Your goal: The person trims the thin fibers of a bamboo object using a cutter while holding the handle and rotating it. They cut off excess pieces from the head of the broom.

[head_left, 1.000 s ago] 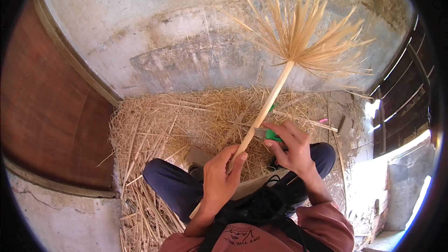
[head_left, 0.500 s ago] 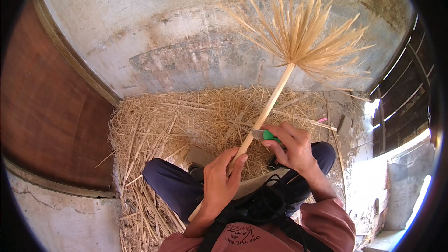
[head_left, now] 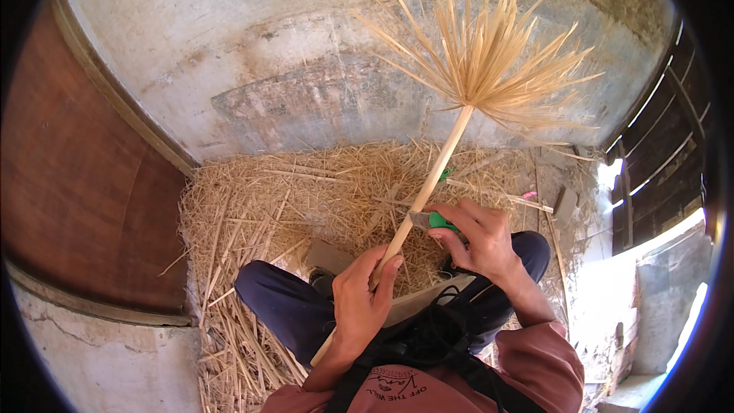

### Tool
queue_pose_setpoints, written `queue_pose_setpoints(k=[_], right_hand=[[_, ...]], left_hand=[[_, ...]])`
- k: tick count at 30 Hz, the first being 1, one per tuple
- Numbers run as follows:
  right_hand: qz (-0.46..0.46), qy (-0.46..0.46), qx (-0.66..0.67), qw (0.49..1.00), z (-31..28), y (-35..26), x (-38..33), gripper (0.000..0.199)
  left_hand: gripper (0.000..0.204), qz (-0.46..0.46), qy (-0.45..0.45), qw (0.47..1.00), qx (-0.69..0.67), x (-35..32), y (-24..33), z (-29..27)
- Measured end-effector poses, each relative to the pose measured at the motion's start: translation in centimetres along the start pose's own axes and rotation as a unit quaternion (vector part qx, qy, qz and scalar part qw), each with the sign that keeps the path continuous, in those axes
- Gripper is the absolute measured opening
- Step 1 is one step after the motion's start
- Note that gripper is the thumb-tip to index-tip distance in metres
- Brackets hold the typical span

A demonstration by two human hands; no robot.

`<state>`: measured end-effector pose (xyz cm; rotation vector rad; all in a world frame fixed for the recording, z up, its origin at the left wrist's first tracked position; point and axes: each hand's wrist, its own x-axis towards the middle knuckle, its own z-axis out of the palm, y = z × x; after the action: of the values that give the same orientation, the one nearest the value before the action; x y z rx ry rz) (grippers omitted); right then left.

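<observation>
Head view: left hand (head_left: 359, 302) is wrapped around the stick (head_left: 424, 191) low on its shaft, splayed end up toward the wall (head_left: 267, 53). Right hand (head_left: 478, 237) grips a green-handled knife (head_left: 428, 220), blade touching the stick. Straw (head_left: 267, 199) covers the floor beneath the person's knees.

Bright daylight from the right, blown-out glare there, sharp centre, fisheye-curved dark rim

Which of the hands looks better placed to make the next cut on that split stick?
Probably the right hand: it holds the green-handled knife with the blade against the stick. The left hand grips the stick lower down, steadying it.
</observation>
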<state>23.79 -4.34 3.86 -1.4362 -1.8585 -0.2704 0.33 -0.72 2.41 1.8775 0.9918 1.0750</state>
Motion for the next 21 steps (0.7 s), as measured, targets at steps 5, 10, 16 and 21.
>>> queue_pose_setpoints(k=[5, 10, 16, 21], right_hand=[[-0.001, 0.013, -0.005, 1.0, 0.1, 0.4, 0.2, 0.035], [0.003, 0.009, -0.008, 1.0, 0.0, 0.4, 0.5, 0.033], [0.059, 0.049, -0.03, 0.997, -0.1, 2.6, 1.1, 0.028], [0.06, 0.045, -0.017, 0.997, 0.1, 3.0, 1.6, 0.028]], left_hand=[[0.018, 0.004, 0.01, 1.0, 0.003, -0.1, -0.2, 0.3], [0.018, 0.012, 0.021, 1.0, 0.001, -0.2, -0.5, 0.3], [0.018, -0.005, 0.005, 1.0, 0.023, -0.9, -1.0, -0.1], [0.018, -0.005, 0.012, 1.0, 0.016, -1.1, -1.6, -0.1]])
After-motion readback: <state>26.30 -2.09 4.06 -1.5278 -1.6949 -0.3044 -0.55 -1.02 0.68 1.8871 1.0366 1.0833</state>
